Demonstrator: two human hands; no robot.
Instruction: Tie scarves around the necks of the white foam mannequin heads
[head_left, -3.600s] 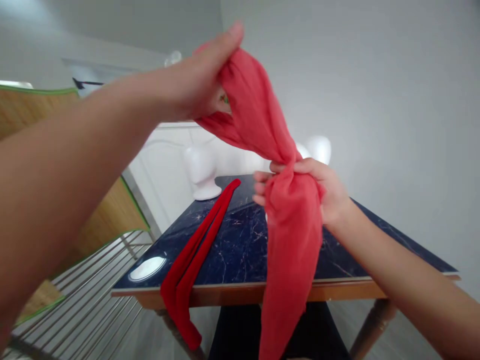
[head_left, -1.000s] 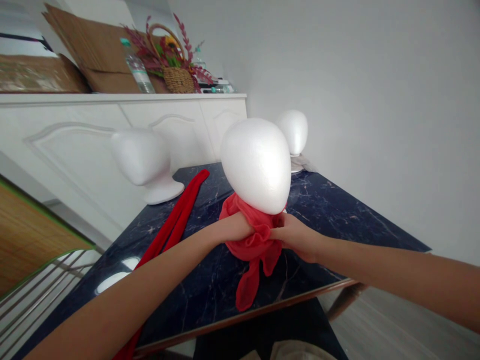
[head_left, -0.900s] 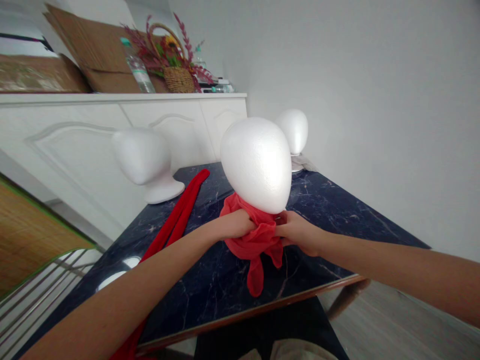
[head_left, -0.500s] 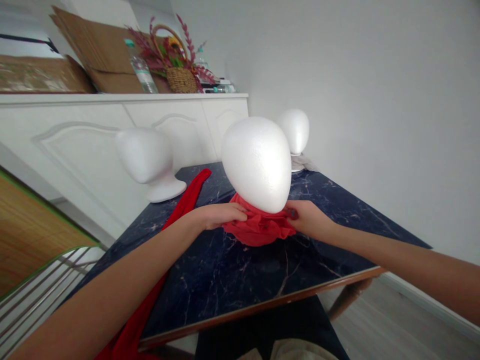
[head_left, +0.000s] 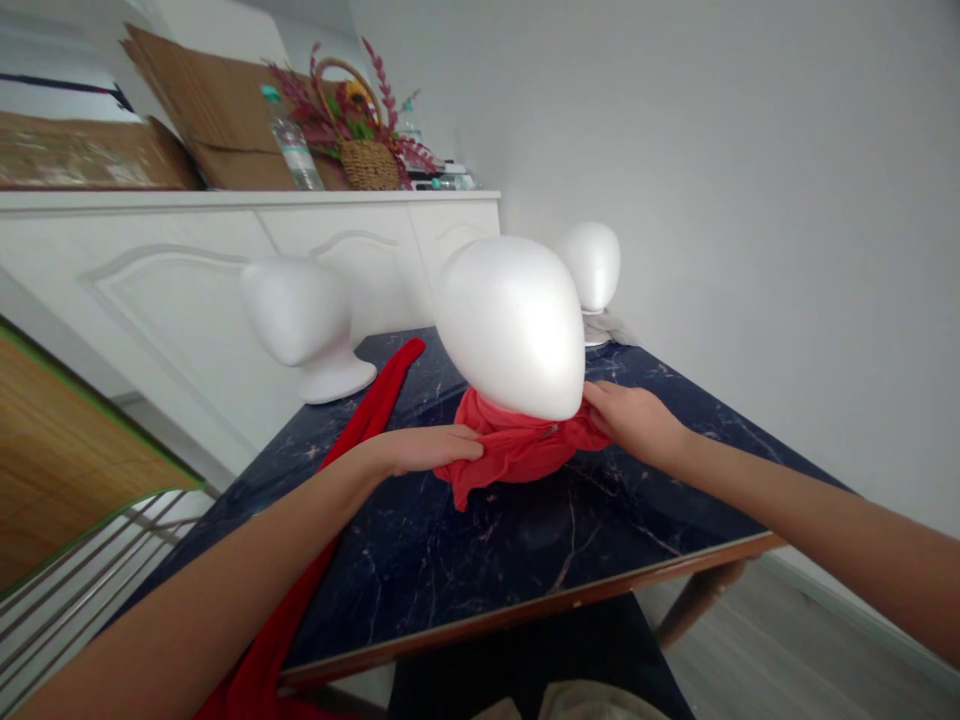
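Observation:
A white foam head (head_left: 514,325) stands near the middle of the dark blue marbled table (head_left: 465,570), tilted toward the lower right. Bunched red cloth (head_left: 517,450) surrounds its neck and base. On the cloth's left side, my left hand (head_left: 439,447) pinches a fold between thumb and fingers. My right hand (head_left: 634,415) grips the cloth's right side, close against the foam head; its fingertips are partly hidden. The cloth's front edge hangs down in a small point near my left hand.
A second foam head (head_left: 300,320) stands at the left, beside a long red cloth (head_left: 375,400). Behind is a third foam head (head_left: 592,265) with grey cloth (head_left: 611,328) at its base. A white cabinet (head_left: 187,290) and a wall border the table.
The foam head has tilted further. My right hand has moved up and right with the cloth, my left hand slightly left and down. The red cloth is spread wider.

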